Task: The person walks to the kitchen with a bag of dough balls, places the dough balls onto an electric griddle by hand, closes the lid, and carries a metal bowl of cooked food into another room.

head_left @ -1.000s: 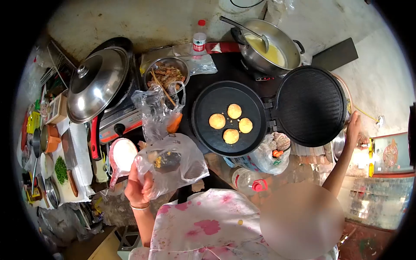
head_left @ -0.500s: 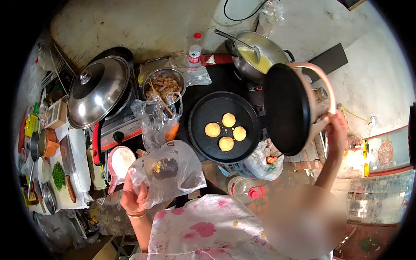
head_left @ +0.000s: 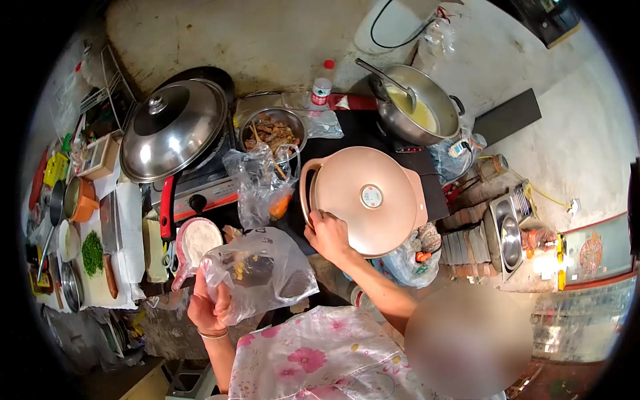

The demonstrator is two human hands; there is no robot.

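Observation:
Low on the left, my left hand [head_left: 210, 307] is closed on the edge of a clear plastic bag [head_left: 277, 273] with some yellowish crumbs inside. My right hand [head_left: 328, 235] reaches across to the left side of a pink electric griddle [head_left: 393, 203], its fingers curled at the loop handle [head_left: 307, 190] of the lid. The griddle's lid lies down, so the cakes inside are hidden. Next to the bag is a pink-rimmed bowl of white powder [head_left: 200, 241]. Another plastic bag [head_left: 250, 173] sits behind it, with something orange at its base.
A pot of yellow liquid [head_left: 430, 107] with a ladle stands behind the griddle. At the left are a lidded wok [head_left: 175, 133] and a steel bowl of browned food [head_left: 273, 130]. A knife [head_left: 110, 277] lies beside chopped greens [head_left: 91, 252]. A water bottle [head_left: 321, 87] stands near the wall.
The griddle's lid has swung down from the right and now covers the round cakes. My right hand moved left with its handle. My left hand still holds the bag.

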